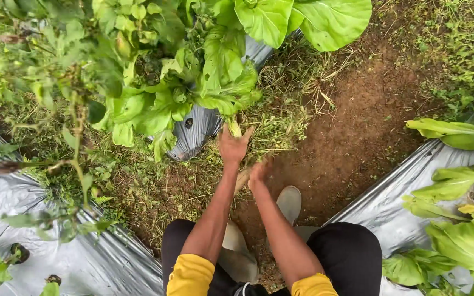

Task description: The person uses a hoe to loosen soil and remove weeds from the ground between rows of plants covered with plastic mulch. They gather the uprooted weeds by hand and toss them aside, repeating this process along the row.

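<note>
My left hand [233, 147] reaches forward and grips the pale stalk [236, 127] at the base of a big leafy green plant [193, 93]. The plant grows from a hole in the silver plastic sheet [193, 137]. Just behind, my right hand [259, 172] is curled low over the soil, with a tan handle-like object [242, 179] held in it; what that object is stays unclear. Both arms wear yellow sleeves [190, 277]. I am squatting, with dark trousers and grey shoes [290, 203] below my arms.
A brown dirt furrow [357, 115] runs ahead between two beds covered in silver plastic [83, 263], [390, 203]. Cut grass and weeds [281, 120] lie by the plant. More leafy greens [462, 219] grow on the right bed; a weedy stem [78, 142] stands at left.
</note>
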